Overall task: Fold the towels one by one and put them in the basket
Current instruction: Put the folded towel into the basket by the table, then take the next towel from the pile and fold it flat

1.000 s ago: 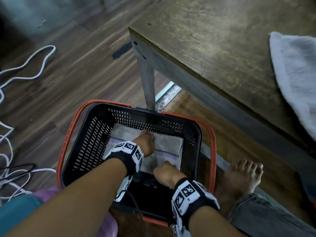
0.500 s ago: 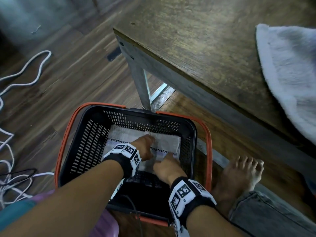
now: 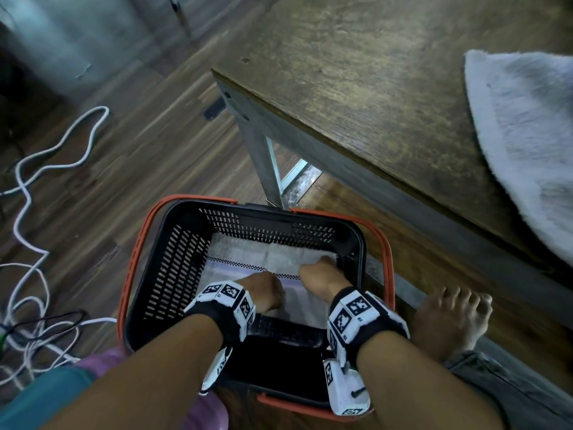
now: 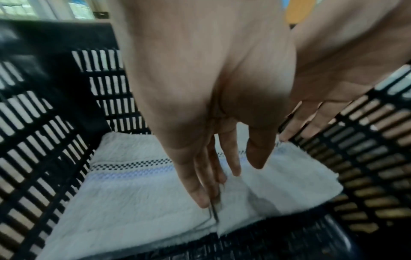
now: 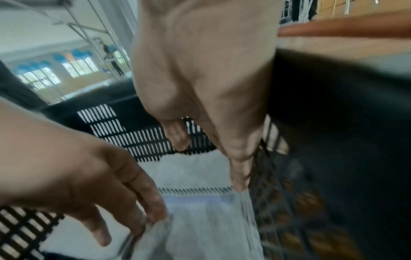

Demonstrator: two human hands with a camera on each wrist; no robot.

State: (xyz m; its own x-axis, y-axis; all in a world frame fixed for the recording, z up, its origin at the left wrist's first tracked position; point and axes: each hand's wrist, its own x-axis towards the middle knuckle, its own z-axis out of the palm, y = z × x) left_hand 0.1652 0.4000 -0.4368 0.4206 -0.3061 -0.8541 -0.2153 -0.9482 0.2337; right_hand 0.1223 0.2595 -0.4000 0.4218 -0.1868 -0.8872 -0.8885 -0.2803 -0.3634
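One folded towel [image 3: 248, 259] lies flat on the floor of the basket [image 3: 173, 268], against its far wall, with its checked stripe running side to side, so its long axis lies across the basket from left wall to right wall. Both hands are down inside the basket on top of it. The left hand [image 3: 263, 291] sits over the towel's near middle, fingers [image 4: 200, 186] straight and held together, tips touching the cloth beside a crease; it pinches nothing that I can see. The right hand [image 3: 319, 271] is further in, toward the basket's right wall, fingers likewise straight and pointing down along the towel's right edge, tips at the cloth where it meets the mesh. Both hands read as loose and flat, tucking or smoothing, not gripping.

My reading is that this towel is already placed and the hands are only settling it. Since it lies directly under both palms, withdrawing means going straight up out of the basket, and the right hand, close to the wall, has less room to do so.

Up and to the right of the basket stands the bench [image 3: 372, 97], and on its far right end lies a grey towel [image 3: 527, 144], unfolded as far as the view shows. The right hand is the nearer one to it. White cables [image 3: 55, 153] trail over the floor left of the basket, and a bare foot [image 3: 449, 318] rests just to its right.
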